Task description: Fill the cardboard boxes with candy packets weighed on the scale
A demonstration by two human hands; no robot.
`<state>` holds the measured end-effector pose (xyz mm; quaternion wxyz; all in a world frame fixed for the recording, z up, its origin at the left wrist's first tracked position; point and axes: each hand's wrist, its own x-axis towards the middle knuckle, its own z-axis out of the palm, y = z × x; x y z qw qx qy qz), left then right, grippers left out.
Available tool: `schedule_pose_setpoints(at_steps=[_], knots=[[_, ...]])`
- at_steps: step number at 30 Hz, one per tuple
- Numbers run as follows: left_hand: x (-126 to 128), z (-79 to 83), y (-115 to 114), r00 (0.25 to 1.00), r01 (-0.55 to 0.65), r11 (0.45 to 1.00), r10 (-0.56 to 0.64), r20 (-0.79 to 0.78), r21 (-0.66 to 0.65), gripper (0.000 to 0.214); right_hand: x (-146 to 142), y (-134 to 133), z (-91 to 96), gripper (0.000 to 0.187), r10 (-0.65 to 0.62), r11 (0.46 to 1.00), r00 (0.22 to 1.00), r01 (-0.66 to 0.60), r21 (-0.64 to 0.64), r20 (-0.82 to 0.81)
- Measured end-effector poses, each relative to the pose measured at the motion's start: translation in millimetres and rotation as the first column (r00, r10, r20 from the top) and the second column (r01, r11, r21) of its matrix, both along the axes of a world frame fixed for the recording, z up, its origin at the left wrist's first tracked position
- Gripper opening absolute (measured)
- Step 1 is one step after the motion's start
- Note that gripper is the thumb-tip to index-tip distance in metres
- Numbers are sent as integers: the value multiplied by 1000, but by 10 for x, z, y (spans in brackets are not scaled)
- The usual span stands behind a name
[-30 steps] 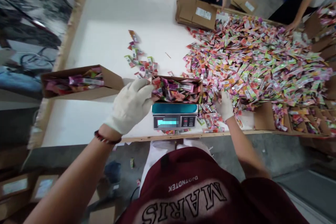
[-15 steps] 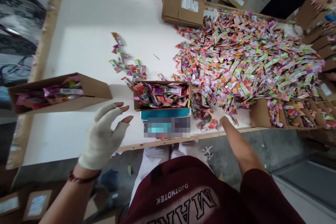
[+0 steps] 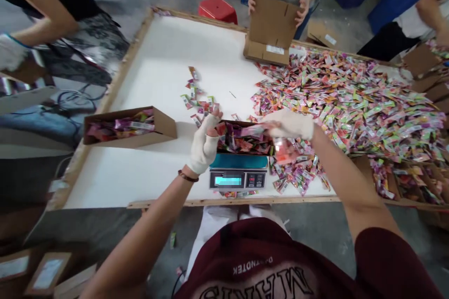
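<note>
A cardboard box (image 3: 245, 151) packed with small wrapped sachets sits on a digital scale (image 3: 238, 179) with a lit display. My left hand (image 3: 205, 147), in a white fingerless glove, is at the box's left end with thumb and fingers apart; whether it touches the cardboard I cannot tell. Over the right end of the box is my gloved right hand (image 3: 291, 124), blurred, closed on a few pink sachets (image 3: 257, 129). Loose red and pink sachets (image 3: 286, 152) show just below that hand.
A large heap of sachets (image 3: 351, 98) covers the table's right side. Another filled box (image 3: 164, 124) stands at left, and a few stray sachets (image 3: 192, 88) lie between. Across the table a person's hands (image 3: 303, 9) hold an open carton (image 3: 271, 18). Filled boxes (image 3: 363, 168) line the right front edge.
My right hand has come up from the heap to the box, now with sachets. My left hand has moved right to the box's end. The co-worker's carton flap is now raised.
</note>
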<state>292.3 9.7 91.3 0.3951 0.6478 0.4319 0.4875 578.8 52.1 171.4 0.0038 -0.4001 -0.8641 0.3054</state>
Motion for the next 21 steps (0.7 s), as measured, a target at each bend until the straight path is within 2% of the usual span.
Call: schedule_pose_setpoints(at_steps=[1, 3, 4, 6, 8, 9, 11, 13, 15, 17, 19, 20, 21], knots=[[9, -50, -18, 1000, 4, 1000, -4, 20, -2, 82, -331, 66, -83, 10, 57, 997, 990, -63, 43, 127], [32, -129, -84, 1000, 6, 1000, -6, 1, 9, 87, -908, 102, -364, 22, 26, 993, 931, -66, 97, 363], [46, -156, -128, 999, 9, 1000, -8, -31, 22, 87, -1119, 82, -532, 28, 11, 993, 904, -62, 105, 428], [67, -180, -210, 993, 21, 998, -15, -114, 56, 87, -1361, 20, -829, 34, 10, 995, 876, -54, 79, 483], [74, -163, -258, 984, 45, 996, -30, -177, 79, 85, -1404, -3, -989, 36, 29, 998, 874, -54, 39, 484], [68, -139, -263, 983, 44, 996, -28, -184, 81, 82, -1381, 14, -1001, 37, 39, 998, 876, -56, 21, 481], [33, -61, -244, 987, 16, 997, -2, -160, 81, 73, -1286, 79, -900, 46, 72, 997, 876, -66, -29, 477], [-42, 41, -219, 987, -42, 994, 56, -151, 97, 64, -1134, 117, -686, 63, 74, 997, 906, -52, -64, 417], [-161, 129, -234, 975, -105, 987, 126, -184, 121, 57, -884, 67, -455, 73, 18, 999, 972, -9, -43, 233], [-324, 161, -314, 952, -176, 976, 201, -232, 124, 53, -507, -70, -311, 67, -106, 994, 993, 106, 4, -52], [-518, 117, -463, 920, -249, 964, 265, -288, 89, 50, -39, -254, -333, 54, -289, 954, 923, 301, 11, -255], [-618, 69, -558, 904, -282, 958, 285, -319, 56, 49, 195, -353, -416, 51, -392, 913, 879, 408, 0, -272], [-717, 9, -662, 889, -312, 950, 296, -349, 13, 48, 406, -457, -546, 49, -499, 857, 839, 515, 22, -218]])
